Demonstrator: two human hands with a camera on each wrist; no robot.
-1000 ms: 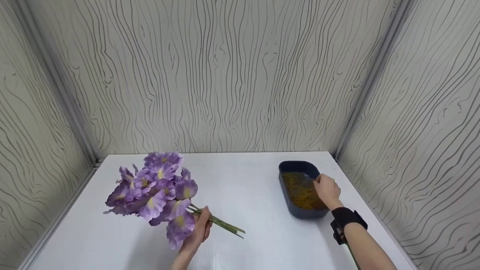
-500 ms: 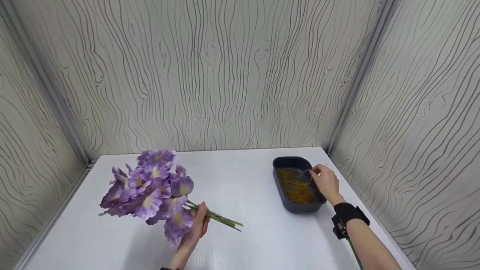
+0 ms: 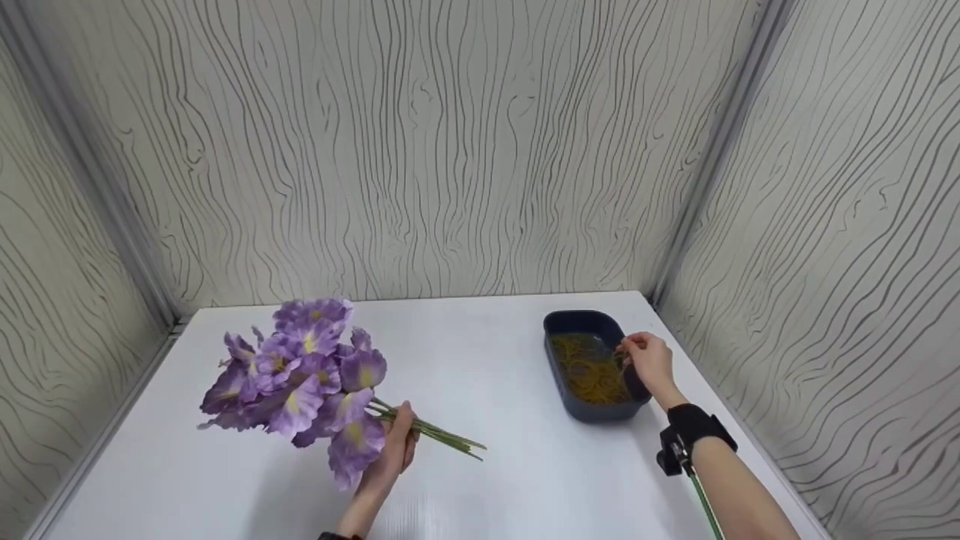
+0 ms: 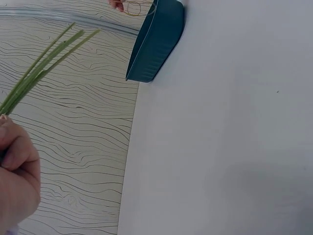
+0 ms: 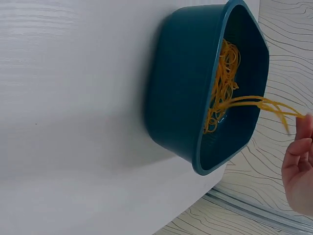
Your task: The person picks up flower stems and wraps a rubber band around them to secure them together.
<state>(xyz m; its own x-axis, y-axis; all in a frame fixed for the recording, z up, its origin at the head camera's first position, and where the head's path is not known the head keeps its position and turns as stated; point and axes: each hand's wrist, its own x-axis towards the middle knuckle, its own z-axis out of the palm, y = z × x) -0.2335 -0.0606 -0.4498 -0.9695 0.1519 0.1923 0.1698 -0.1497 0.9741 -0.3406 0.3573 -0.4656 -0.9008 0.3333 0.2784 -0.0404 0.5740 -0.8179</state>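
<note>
My left hand (image 3: 388, 450) grips a bunch of purple irises (image 3: 307, 382) by the green stems (image 3: 450, 439), with the blooms to the left and the cut ends pointing right. In the left wrist view the fingers (image 4: 22, 152) are curled round the stems (image 4: 46, 66). At the right, my right hand (image 3: 651, 365) is over the edge of a deep blue tub (image 3: 600, 411). In the right wrist view its fingertips (image 5: 304, 125) pinch yellow rubber bands (image 5: 261, 102), which stretch down toward a tangled heap of more bands (image 5: 226, 73) in the tub.
Both hands are over a white table (image 3: 480, 375). Behind it stands a wood-grain patterned wall (image 3: 420, 150), with matching side walls left and right. A black strap with a wrist camera (image 3: 697, 435) is on the right wrist, a green cable (image 3: 705, 499) running from it.
My right hand has risen from inside the tub to its rim, drawing rubber bands up. The left hand keeps its grip on the irises; the head view has shifted slightly.
</note>
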